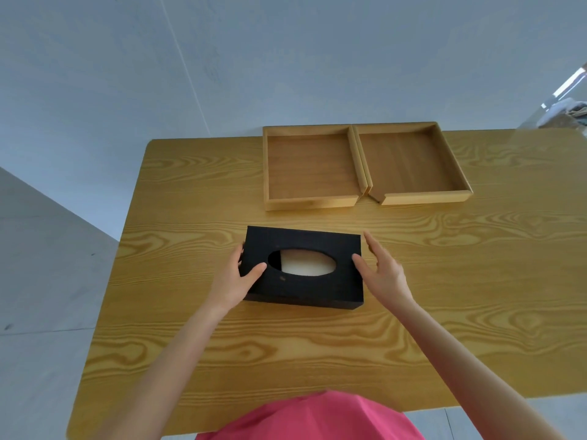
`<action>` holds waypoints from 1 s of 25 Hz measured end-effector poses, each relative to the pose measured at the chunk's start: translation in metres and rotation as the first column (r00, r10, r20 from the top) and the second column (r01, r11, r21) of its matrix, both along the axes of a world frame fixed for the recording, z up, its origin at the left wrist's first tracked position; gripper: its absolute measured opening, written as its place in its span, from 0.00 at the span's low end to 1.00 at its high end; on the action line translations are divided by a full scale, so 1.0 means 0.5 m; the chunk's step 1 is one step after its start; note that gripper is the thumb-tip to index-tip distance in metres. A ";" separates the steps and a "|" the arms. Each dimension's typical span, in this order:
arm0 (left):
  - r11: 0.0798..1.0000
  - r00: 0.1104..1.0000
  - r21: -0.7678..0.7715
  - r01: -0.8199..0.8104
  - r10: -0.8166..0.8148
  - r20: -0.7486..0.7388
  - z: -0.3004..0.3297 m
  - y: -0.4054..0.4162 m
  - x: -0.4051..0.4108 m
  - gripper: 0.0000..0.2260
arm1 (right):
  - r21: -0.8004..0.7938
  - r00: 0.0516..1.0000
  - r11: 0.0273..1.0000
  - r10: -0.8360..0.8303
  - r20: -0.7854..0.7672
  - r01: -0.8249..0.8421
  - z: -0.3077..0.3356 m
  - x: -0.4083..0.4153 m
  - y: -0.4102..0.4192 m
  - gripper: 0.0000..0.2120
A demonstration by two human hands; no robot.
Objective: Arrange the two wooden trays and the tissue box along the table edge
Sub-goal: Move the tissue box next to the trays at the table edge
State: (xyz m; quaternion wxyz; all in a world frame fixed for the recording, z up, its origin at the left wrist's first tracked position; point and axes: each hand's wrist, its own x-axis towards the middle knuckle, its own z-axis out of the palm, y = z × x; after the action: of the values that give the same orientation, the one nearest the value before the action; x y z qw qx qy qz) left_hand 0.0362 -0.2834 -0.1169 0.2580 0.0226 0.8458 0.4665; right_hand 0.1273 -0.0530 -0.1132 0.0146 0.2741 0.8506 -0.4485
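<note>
A black tissue box [305, 287] with an oval opening showing white tissue lies in the middle of the wooden table [444, 281]. My left hand [236, 281] grips its left end, thumb on top and fingers around the side. My right hand [382, 268] rests at the box's right end with fingers spread and extended, thumb touching the top edge. Two empty wooden trays sit side by side against the table's far edge: the left tray [309, 168] and the right tray [409, 163], their inner walls touching.
A white wall rises directly behind the table's far edge. Grey floor shows to the left. Some cluttered items [568, 112] lie beyond the table's far right corner. My pink top [314, 420] is at the near edge.
</note>
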 end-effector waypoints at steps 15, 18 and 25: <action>0.990 0.992 0.073 -0.121 0.118 0.052 0.017 -0.025 -0.021 0.19 | -0.204 0.972 0.954 -0.196 0.129 0.220 0.026 -0.029 -0.048 0.16; 0.983 0.986 0.080 -0.168 0.168 0.005 0.044 -0.047 -0.056 0.18 | -0.201 0.983 0.964 -0.161 0.090 0.177 0.050 -0.083 -0.066 0.17; 0.963 0.961 0.071 -0.261 0.266 -0.071 0.087 -0.115 -0.169 0.18 | -0.227 1.000 0.974 -0.004 0.008 0.006 0.104 -0.227 -0.126 0.17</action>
State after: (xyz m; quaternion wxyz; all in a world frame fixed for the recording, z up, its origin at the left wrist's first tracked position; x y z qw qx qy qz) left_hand -0.0483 -0.3407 -0.0733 0.1587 -0.0639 0.8363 0.5210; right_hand 0.0137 -0.1159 -0.0611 0.0478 0.2744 0.7930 -0.5418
